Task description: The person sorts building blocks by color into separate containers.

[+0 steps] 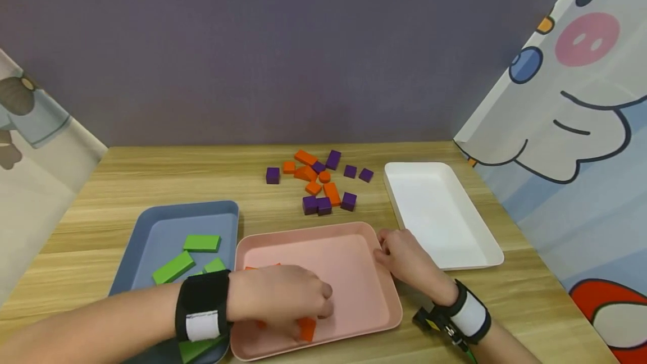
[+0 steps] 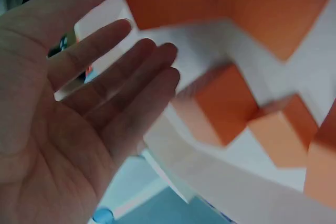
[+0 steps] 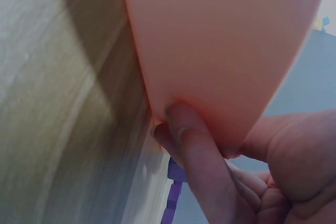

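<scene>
A pink tray (image 1: 349, 274) sits at the front centre with several orange blocks (image 1: 306, 329) in its left part, largely covered by my left hand (image 1: 283, 299). In the left wrist view, that hand's fingers (image 2: 131, 95) are extended and a little apart, close beside the orange blocks (image 2: 223, 103), holding none that I can see. My right hand (image 1: 406, 257) pinches the tray's right wall. The right wrist view has its fingers (image 3: 202, 156) against the outside of the pink wall (image 3: 215, 51), the thumb at the rim; the thumb tip is hidden.
Left of the pink tray stands a blue-grey tray (image 1: 151, 223) with several green blocks (image 1: 173, 267), partly under my left forearm. A white tray (image 1: 445, 212) stands at the right. Behind lie loose orange blocks (image 1: 332, 194) and purple blocks (image 1: 349, 201), before a grey wall (image 1: 283, 55).
</scene>
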Motion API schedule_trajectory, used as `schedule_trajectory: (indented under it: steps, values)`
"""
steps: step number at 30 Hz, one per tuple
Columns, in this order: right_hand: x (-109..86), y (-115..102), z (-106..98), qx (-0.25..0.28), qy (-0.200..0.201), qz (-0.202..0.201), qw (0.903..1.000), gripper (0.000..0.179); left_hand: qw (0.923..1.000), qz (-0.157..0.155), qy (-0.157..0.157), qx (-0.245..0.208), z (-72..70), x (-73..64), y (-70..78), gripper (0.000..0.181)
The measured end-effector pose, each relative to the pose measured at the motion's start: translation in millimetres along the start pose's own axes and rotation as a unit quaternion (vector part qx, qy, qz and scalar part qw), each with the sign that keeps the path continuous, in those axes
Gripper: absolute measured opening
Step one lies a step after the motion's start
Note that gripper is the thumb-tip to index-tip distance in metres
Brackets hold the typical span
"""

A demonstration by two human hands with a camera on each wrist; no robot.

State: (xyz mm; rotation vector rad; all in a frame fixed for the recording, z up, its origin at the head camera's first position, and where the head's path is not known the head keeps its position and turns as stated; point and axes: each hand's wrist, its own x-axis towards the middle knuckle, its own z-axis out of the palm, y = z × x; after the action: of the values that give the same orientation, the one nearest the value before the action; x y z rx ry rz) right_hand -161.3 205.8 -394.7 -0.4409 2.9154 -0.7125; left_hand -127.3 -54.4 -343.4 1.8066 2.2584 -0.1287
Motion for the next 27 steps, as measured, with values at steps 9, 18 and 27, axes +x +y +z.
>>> schedule_trajectory:
  steps: [9,18,27]
  values:
    - [0.1,-0.2,-0.2,0.007,0.0,0.004,1.0,0.018,0.9889,-0.088,0.107,-0.053,-26.0,-4.5,-71.9,0.015]
    - [-0.5,-1.2,1.6,0.007,-0.001,0.014,0.9999,0.018,0.9603,-0.229,0.157,-0.032,-22.5,-8.2,-156.4,0.028]
    - [-0.6,-1.1,2.7,0.01,0.001,0.018,0.9998,0.016,0.9346,-0.325,0.103,-0.102,-12.7,-2.5,-205.6,0.051]
